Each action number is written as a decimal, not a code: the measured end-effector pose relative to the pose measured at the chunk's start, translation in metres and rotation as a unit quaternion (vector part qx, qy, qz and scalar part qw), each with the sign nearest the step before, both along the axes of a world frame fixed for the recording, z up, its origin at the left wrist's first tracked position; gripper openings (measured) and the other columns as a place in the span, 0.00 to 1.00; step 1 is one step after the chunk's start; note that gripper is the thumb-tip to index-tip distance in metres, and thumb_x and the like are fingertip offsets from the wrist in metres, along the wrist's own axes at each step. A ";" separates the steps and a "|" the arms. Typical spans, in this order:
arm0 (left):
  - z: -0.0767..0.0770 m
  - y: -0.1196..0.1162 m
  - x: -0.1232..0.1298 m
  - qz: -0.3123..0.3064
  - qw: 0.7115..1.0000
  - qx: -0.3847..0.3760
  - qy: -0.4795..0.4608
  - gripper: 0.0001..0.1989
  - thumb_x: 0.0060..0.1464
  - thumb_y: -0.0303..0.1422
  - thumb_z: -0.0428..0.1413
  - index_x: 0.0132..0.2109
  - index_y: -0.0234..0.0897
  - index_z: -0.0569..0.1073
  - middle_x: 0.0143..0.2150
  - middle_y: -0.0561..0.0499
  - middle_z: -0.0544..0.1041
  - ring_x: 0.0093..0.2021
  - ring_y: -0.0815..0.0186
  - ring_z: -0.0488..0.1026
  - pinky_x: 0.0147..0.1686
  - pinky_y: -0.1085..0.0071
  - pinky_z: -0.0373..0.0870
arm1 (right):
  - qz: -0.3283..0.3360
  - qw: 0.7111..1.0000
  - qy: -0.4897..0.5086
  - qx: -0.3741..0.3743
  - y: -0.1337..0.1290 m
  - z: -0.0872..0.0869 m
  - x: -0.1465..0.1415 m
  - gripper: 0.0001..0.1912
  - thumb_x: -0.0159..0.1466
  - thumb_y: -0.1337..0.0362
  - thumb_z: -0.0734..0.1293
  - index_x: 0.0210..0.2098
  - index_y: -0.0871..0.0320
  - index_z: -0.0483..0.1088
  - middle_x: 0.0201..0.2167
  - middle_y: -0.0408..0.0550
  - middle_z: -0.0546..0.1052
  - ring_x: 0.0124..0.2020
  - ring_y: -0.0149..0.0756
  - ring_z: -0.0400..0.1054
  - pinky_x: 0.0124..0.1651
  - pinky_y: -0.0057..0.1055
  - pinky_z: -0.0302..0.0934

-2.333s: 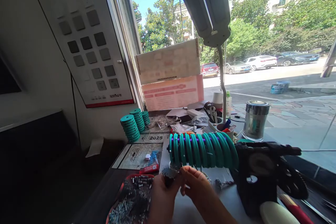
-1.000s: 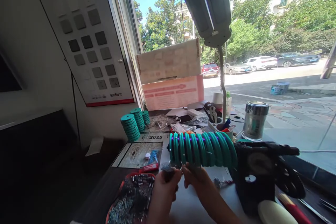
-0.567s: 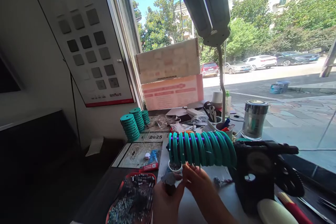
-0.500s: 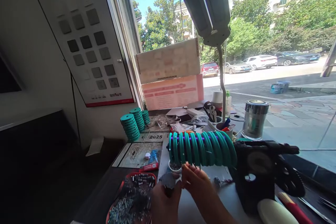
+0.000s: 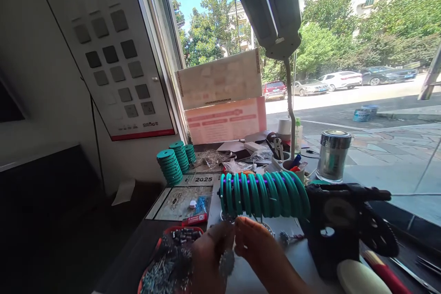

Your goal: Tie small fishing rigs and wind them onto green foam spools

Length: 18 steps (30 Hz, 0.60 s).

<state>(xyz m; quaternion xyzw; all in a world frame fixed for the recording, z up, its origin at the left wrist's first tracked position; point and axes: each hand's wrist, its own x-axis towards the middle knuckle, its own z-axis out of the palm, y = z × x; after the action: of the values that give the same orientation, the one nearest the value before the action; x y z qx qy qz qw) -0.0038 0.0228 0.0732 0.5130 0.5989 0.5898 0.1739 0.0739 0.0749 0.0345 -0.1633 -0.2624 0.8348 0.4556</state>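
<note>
small metal part (image 5: 226, 261) sits pinched in left hand (image 5: 210, 257), low over the desk beside the red tray (image 5: 161, 239). right hand (image 5: 257, 252) fingertips meet it, likely a fitting step; next needs fine alignment. tray holds metal bits; cup (image 5: 287, 167) holds tools; green rings (image 5: 265, 195) on black winder (image 5: 339, 229).

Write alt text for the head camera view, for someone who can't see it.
Two bare hands, left hand and right hand, pinch small metal parts together over a cluttered workbench. Behind them a row of teal rings sits on a black machine; a red tray of metal bits lies left.
</note>
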 end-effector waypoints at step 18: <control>-0.004 0.015 -0.002 0.031 0.989 -0.083 -0.115 0.14 0.34 0.38 0.59 0.12 0.36 0.66 0.11 0.54 0.66 0.17 0.67 0.64 0.19 0.72 0.60 | -0.026 0.998 0.031 -0.044 0.002 0.005 -0.014 0.17 0.39 0.56 0.75 0.19 0.60 0.67 0.09 0.37 0.64 0.12 0.24 0.55 0.16 0.22 0.47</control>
<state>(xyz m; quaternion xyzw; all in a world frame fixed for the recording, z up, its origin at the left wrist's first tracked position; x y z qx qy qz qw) -0.0054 0.0382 0.0694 0.4064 0.6376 0.5983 0.2651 0.0600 0.0769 0.0397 -0.1638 -0.2067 0.8383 0.4772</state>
